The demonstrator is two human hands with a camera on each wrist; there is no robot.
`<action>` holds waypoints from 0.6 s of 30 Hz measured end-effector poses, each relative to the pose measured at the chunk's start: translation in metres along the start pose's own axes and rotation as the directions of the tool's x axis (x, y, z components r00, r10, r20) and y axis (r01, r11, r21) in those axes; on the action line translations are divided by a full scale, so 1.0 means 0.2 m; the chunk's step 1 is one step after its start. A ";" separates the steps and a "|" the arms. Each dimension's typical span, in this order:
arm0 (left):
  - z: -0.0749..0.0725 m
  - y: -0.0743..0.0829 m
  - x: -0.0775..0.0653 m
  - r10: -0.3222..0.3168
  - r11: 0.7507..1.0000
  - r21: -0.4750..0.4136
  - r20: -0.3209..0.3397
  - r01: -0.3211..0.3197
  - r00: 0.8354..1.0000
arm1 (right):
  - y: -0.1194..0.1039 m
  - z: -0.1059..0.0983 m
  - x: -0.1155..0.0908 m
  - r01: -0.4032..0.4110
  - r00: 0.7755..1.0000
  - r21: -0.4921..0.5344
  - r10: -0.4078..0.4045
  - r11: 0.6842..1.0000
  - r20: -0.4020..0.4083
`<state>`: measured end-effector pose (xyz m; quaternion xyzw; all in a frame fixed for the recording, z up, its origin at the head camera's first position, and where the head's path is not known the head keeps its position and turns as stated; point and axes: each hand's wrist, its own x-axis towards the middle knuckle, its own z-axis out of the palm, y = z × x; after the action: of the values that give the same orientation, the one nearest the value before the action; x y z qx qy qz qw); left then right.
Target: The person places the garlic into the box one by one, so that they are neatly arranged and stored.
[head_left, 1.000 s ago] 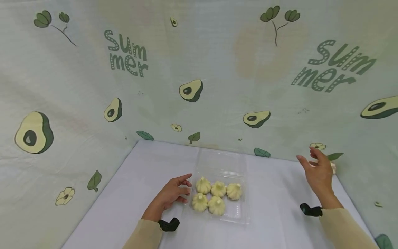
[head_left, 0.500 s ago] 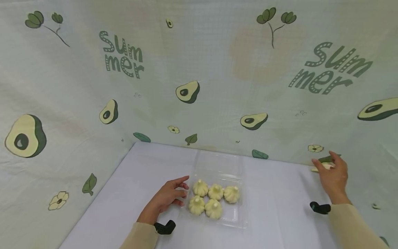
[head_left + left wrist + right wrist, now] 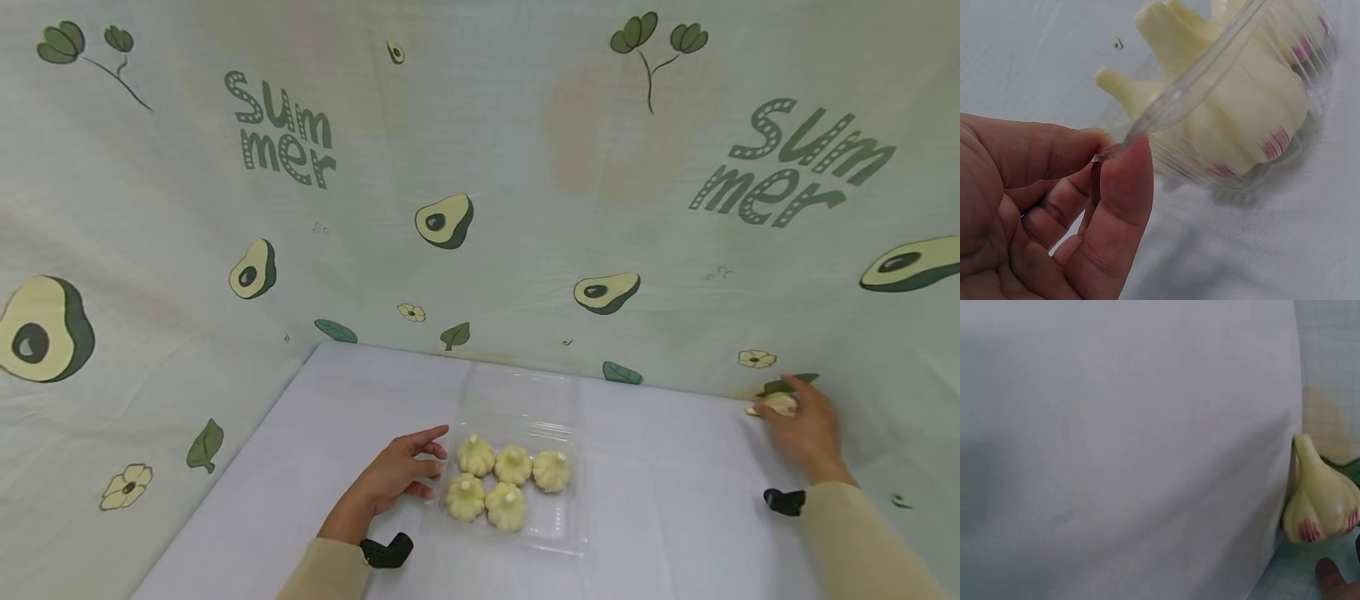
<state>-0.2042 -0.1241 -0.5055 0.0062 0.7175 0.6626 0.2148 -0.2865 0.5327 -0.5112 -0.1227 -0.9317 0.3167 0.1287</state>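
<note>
My left hand (image 3: 397, 471) pinches the rim of a clear plastic box (image 3: 1185, 100) between thumb and fingertips, as the left wrist view shows. Several pale garlic bulbs (image 3: 506, 506) sit in the box in two rows, stems up; purple streaks mark their lower sides. At the table's far right corner my right hand (image 3: 810, 429) reaches around a single garlic bulb (image 3: 1322, 500), its stem pointing left in the head view. In the right wrist view a fingertip (image 3: 1329, 574) lies just short of that bulb, with a small gap between them.
The box's clear lid (image 3: 517, 396) lies folded back behind it. A white cloth covers the table (image 3: 660, 483). Printed fabric walls (image 3: 525, 167) with avocados and lettering rise along the back and both sides, close behind the single bulb.
My right hand has moved right and down to the lone bulb, its thumb and fingers coming around it. My left hand stays at the box. The head view has shifted slightly.
</note>
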 end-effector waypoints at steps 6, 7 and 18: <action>0.00 0.00 0.00 -0.007 1.000 0.000 -0.007 0.007 1.000 | 0.06 0.01 0.01 0.057 0.998 -0.051 -0.056 0.997 0.015; 0.00 0.00 0.00 -0.008 1.000 0.001 -0.009 0.008 1.000 | 0.07 0.01 0.01 0.074 0.997 -0.055 -0.073 0.996 0.016; 0.02 0.01 0.00 -0.009 1.000 -0.003 -0.001 0.009 1.000 | 0.08 0.08 0.00 0.141 0.989 -0.093 -0.145 0.986 -0.036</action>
<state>-0.2032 -0.1208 -0.5028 0.0024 0.7166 0.6627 0.2175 -0.2882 0.5363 -0.5331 -0.0680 -0.9484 0.2618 0.1653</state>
